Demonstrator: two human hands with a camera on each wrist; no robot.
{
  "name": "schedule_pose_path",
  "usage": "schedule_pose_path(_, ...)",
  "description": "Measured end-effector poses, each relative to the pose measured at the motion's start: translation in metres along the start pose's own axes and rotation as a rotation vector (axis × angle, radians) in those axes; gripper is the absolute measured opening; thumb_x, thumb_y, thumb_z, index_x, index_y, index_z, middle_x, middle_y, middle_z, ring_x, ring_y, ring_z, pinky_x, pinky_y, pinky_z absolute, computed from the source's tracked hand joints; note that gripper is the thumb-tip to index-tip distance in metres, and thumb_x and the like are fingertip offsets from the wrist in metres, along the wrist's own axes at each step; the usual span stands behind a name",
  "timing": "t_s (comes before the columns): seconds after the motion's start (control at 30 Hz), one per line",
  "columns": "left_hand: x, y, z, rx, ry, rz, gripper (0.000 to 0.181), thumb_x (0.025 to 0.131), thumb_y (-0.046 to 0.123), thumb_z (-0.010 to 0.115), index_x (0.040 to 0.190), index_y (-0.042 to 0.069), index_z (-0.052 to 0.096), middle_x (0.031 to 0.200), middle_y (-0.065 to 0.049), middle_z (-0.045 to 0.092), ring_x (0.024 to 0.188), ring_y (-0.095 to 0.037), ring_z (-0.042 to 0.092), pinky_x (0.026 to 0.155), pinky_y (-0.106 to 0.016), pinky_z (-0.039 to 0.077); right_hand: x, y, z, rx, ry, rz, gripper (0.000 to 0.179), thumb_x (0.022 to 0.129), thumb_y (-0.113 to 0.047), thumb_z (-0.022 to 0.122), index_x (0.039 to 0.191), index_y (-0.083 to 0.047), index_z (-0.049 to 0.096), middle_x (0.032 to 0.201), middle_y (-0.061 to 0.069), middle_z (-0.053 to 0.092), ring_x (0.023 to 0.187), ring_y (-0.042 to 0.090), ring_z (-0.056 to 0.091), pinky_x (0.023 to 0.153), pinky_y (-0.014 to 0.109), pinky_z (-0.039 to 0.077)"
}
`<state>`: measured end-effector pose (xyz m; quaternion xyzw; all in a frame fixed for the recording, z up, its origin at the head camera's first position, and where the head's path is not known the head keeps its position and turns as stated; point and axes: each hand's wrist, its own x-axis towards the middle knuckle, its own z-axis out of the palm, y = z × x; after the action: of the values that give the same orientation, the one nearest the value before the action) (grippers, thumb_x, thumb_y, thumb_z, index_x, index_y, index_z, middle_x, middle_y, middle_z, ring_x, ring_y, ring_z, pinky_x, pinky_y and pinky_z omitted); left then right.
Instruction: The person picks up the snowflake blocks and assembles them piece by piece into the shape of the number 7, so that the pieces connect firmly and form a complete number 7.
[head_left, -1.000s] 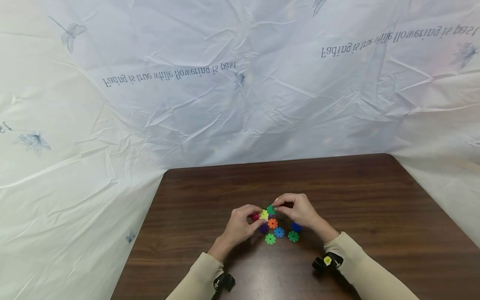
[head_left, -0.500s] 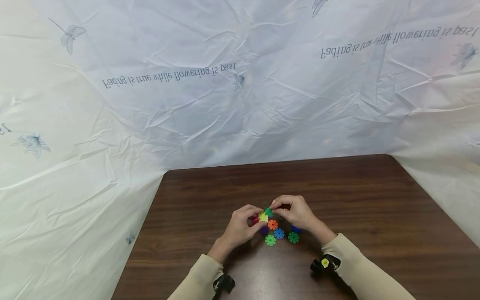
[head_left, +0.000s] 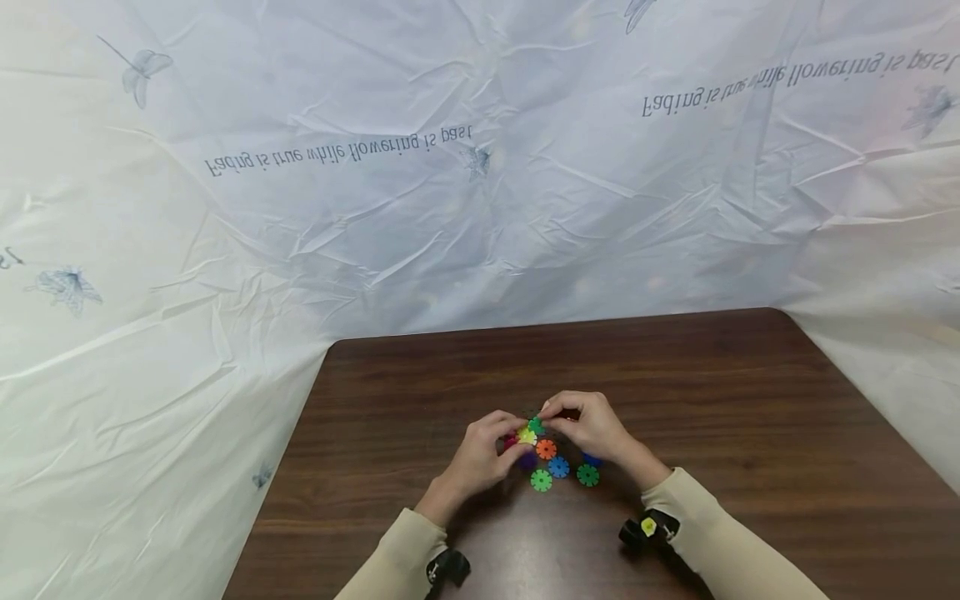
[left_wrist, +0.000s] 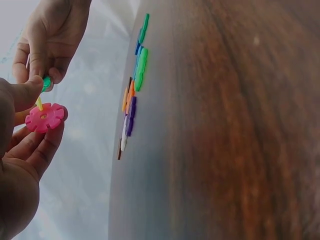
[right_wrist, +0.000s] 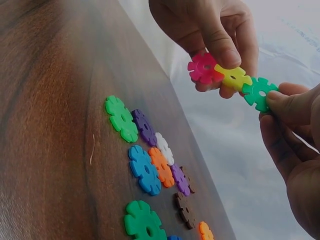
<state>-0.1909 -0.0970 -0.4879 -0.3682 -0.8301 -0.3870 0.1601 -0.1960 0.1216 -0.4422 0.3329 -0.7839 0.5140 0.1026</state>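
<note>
My left hand holds a pink notched disc joined to a yellow notched disc, its thumb over the yellow one. From the right, my right hand pinches a green notched disc between thumb and fingers. In the right wrist view the green disc's edge meets the yellow disc's edge, so the three form a short row. Seen from the left wrist, the pink disc faces the camera, while the yellow shows nearly edge-on. All three are held above the table.
Several loose notched discs lie on the brown wooden table below the hands, among them a light green disc, a blue disc and an orange disc. A wrinkled white printed sheet hangs behind the table.
My right hand has shifted slightly left and toward me, bringing the green disc closer against the yellow one. The left hand has stayed nearly still.
</note>
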Motion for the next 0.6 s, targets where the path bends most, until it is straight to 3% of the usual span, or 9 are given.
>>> schedule_pose_path(0.17, 0.0, -0.0004, 0.0008, 0.003, 0.003, 0.018, 0.027, 0.085, 0.015, 0.076, 0.108, 0.002, 0.07, 0.1, -0.005, 0.066, 0.076, -0.012, 0.06, 0.067, -0.017, 0.052, -0.0005, -0.0003, -0.0002, 0.008, 0.006, -0.011, 0.014, 0.08, 0.012, 0.07, 0.087, 0.001, 0.073, 0.091, 0.016, 0.072, 0.077, 0.027, 0.069, 0.062, 0.036, 0.058)
schedule_pose_path(0.6, 0.0009, 0.0015, 0.0007, -0.046, -0.015, -0.036, 0.024, 0.087, 0.017, 0.075, 0.106, 0.004, 0.07, 0.099, -0.003, 0.066, 0.079, -0.006, 0.061, 0.072, -0.017, 0.054, -0.0009, -0.0014, 0.0026, 0.015, 0.028, -0.064, 0.016, 0.079, 0.016, 0.069, 0.087, 0.002, 0.073, 0.09, 0.017, 0.071, 0.077, 0.027, 0.069, 0.063, 0.031, 0.058)
